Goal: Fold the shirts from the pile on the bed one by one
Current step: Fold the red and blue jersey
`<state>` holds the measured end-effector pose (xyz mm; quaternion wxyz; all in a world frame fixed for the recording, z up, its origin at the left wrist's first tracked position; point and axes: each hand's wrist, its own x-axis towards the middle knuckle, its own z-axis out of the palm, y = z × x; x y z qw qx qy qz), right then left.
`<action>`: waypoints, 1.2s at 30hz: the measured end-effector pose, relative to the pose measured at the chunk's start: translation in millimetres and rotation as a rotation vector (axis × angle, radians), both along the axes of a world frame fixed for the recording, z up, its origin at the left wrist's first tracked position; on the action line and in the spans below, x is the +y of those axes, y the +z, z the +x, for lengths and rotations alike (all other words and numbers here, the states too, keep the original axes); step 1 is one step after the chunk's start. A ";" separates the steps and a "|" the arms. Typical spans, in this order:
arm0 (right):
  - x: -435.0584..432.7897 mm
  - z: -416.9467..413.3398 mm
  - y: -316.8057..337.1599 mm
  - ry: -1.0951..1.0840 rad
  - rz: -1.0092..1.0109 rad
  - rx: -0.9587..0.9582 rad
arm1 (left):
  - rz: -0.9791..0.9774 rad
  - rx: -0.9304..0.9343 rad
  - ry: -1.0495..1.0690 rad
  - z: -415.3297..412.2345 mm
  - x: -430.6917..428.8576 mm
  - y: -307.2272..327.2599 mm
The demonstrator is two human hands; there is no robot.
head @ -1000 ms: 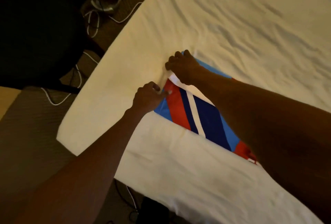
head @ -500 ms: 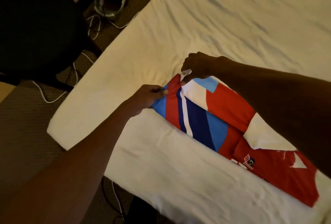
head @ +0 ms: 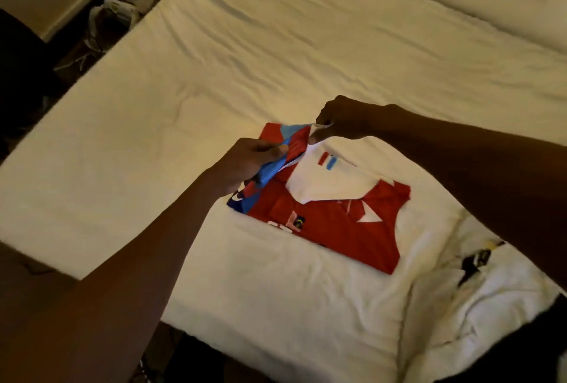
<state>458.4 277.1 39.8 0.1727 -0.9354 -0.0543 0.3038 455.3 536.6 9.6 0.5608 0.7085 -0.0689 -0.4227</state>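
Both hands work at the far left end of the shirt: the left hand point(head: 248, 162) has its fingers curled round a bunched light-blue and red edge of the fabric, and the right hand point(head: 343, 119), just beyond it, pinches a white corner of the same edge between thumb and fingertips. Between the two hands that edge is lifted off the mattress. Under everything lies the wide bed with a creased white sheet point(head: 276, 60), which fills most of the view, its left corner jutting over a dark carpeted floor. On the near part of the bed lies the red, white and blue sports shirt of smooth fabric point(head: 337, 229), partly folded. Its red body lies flat with a white panel bearing short red and blue bars on top, a white triangle to the right and a small crest near the lower edge. Near the shirt, at the right edge of the bed, sits a crumpled heap of white cloth with a black and yellow print point(head: 478, 290). On the floor at the top left, beside the mattress, lies a pair of pale shoes point(head: 113, 19), blurred.
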 end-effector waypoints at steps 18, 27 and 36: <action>-182.7 -219.1 -164.0 -0.001 0.079 -0.094 | 0.221 -0.524 -0.402 -224.8 -196.1 -149.5; -207.2 -230.1 -154.6 -0.105 0.044 -0.175 | 0.430 -0.644 -0.608 -262.5 -205.8 -156.4; -212.6 -237.9 -173.2 0.160 -0.162 -0.424 | 0.361 -0.817 -0.684 -270.2 -202.8 -156.7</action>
